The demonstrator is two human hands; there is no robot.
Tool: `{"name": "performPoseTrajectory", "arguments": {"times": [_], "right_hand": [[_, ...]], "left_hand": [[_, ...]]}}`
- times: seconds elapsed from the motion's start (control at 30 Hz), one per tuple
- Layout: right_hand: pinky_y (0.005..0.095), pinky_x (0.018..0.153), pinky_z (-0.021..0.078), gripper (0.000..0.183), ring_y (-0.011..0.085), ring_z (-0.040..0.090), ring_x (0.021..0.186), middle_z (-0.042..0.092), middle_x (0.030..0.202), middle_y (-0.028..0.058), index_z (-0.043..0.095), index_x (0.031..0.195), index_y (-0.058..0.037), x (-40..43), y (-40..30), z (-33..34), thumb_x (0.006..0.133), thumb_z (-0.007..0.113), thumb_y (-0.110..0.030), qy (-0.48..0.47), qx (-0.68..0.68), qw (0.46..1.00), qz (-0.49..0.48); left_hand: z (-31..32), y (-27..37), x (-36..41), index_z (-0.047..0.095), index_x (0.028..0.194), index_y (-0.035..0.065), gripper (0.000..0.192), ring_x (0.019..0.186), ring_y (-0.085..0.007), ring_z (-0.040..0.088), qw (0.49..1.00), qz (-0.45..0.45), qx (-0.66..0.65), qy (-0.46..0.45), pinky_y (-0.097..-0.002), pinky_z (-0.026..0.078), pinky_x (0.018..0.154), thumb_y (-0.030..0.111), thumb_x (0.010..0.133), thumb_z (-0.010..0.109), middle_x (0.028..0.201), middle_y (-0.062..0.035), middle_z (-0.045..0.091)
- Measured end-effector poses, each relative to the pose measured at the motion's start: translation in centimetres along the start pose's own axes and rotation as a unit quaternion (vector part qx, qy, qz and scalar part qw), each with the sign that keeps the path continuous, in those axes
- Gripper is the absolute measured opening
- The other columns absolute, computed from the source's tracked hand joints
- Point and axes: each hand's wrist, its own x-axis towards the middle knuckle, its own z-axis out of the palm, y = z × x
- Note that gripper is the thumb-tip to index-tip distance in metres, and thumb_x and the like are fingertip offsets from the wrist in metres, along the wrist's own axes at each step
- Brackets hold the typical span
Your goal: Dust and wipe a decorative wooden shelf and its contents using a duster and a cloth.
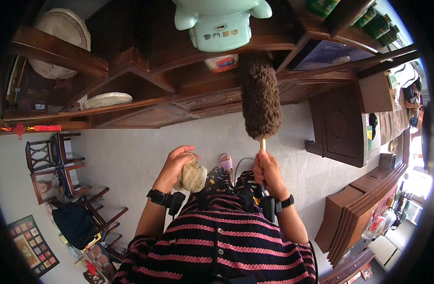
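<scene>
My right hand (270, 173) is closed around the pale wooden handle of a fluffy brown duster (261, 99). The duster points away from me, and its far end reaches into a compartment of a dark wooden display shelf (202, 88). In my left hand (177, 164) is a crumpled beige cloth (192, 174), held in front of my waist. Just above the duster's tip stands a pale green ceramic figure (220, 25) bearing writing. A white item with a red and blue print (222, 63) sits in the compartment beneath it, left of the duster.
Round wrapped discs (108, 100) stand and lie on the left shelves. A red knotted tassel (43, 128) hangs at the left. Dark wooden chairs (60, 163) line the left wall. On the right are a carved wooden cabinet (339, 124) and a desk (359, 209); another person (413, 101) is behind.
</scene>
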Motion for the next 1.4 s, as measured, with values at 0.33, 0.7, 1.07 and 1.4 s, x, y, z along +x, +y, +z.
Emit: {"name": "performPoseTrajectory", "arguments": {"times": [0.33,0.7,1.07,1.4], "right_hand": [[0.0208,0.036,0.0211,0.032,0.0037,0.032,0.04,0.039,0.054,-0.0061,0.05,0.075,-0.0078,-7.9,2.2,-5.1,0.094,0.05,-0.034,0.013,-0.245,0.968,0.048],[0.0223,0.037,0.0268,0.029,0.0057,0.034,0.039,0.043,0.056,-0.0024,0.053,0.111,0.0003,0.9,-1.0,2.8,0.094,0.039,-0.02,-0.084,-0.263,0.957,-0.085],[0.0308,0.072,0.0487,0.035,0.0189,0.061,0.079,0.065,0.088,0.0144,0.051,0.121,-0.0024,15.3,-4.6,11.4,0.086,0.051,-0.009,0.002,-0.397,0.797,-0.455],[0.034,0.082,0.0468,0.039,0.0337,0.059,0.1,0.059,0.106,0.0227,0.052,0.124,-0.0084,11.0,-5.3,6.7,0.084,0.055,-0.009,-0.02,-0.423,0.847,-0.322]], "left_hand": [[-0.7,-1.1,-0.2,0.053,0.112,0.0,0.03,0.082,-0.0151,0.059,1.0,0.002,-0.024,-0.007,-0.0279,0.049,0.075,0.004,0.083,0.05,0.092,-0.011,0.064],[-0.8,-1.6,-1.2,0.051,0.114,-0.0019,0.032,0.082,-0.0178,0.061,0.997,-0.01,-0.071,0.006,-0.0297,0.05,0.074,0.004,0.083,0.052,0.092,-0.0127,0.064],[-2.5,-3.2,-1.5,0.052,0.113,-0.0033,0.032,0.085,-0.0198,0.062,0.986,0.037,-0.161,0.038,-0.0336,0.052,0.075,0.009,0.084,0.049,0.094,-0.0139,0.063],[1.7,0.1,3.3,0.055,0.109,-0.0002,0.024,0.091,-0.0241,0.063,0.954,0.049,-0.294,0.02,-0.0357,0.053,0.078,0.01,0.087,0.05,0.097,-0.0171,0.064]]}}
